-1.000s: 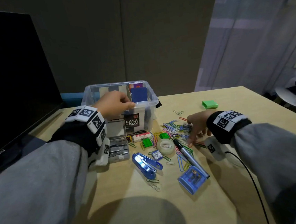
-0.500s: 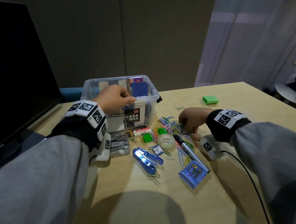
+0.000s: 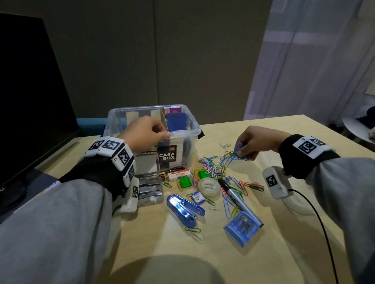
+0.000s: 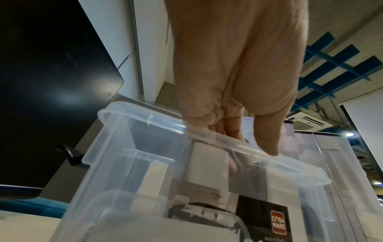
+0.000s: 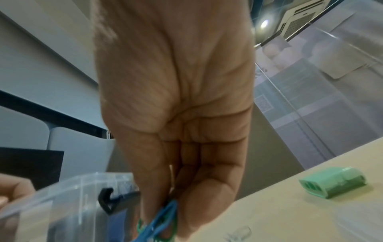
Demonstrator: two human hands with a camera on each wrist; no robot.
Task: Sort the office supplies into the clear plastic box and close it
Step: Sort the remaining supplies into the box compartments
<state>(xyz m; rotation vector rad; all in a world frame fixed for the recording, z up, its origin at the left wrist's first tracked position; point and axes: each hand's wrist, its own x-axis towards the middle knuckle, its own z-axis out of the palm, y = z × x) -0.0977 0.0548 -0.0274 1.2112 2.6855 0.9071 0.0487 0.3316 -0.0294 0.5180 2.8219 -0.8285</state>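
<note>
Our right hand (image 3: 254, 141) has its fingers (image 5: 157, 180) pinched on a bunch of coloured paper clips (image 3: 234, 152). A second ago this hand lay low on the desk (image 3: 146, 248), raking at the pile; half a second ago it was bunched over the heap; now it is raised clear of the surface with clips trailing from the pinch down toward the pile of clips (image 3: 211, 165). We judge the gathering stroke done and the carry to the box as the step in hand. Some trailing clips may drop off on the way.

Our left hand (image 3: 145, 133) is unchanged over the same interval: thumb over the near rim, fingers (image 4: 232, 131) curled inside, gripping the clear plastic box (image 3: 189, 128). The box stands open at the far side of the desk, a few flat items upright inside; we see no lid.

Most supplies remain out: tape roll (image 3: 208, 186), marker (image 3: 235, 196), blue stapler (image 3: 183, 207), blue sharpener (image 3: 242, 229), green clips (image 3: 184, 183), staple case (image 3: 150, 190), and a green item (image 5: 333, 184) lying well apart on the right.

The desk is pale wood. A dark monitor (image 3: 13, 101) stands at left, a grey wall panel behind, sheer curtains at right.
</note>
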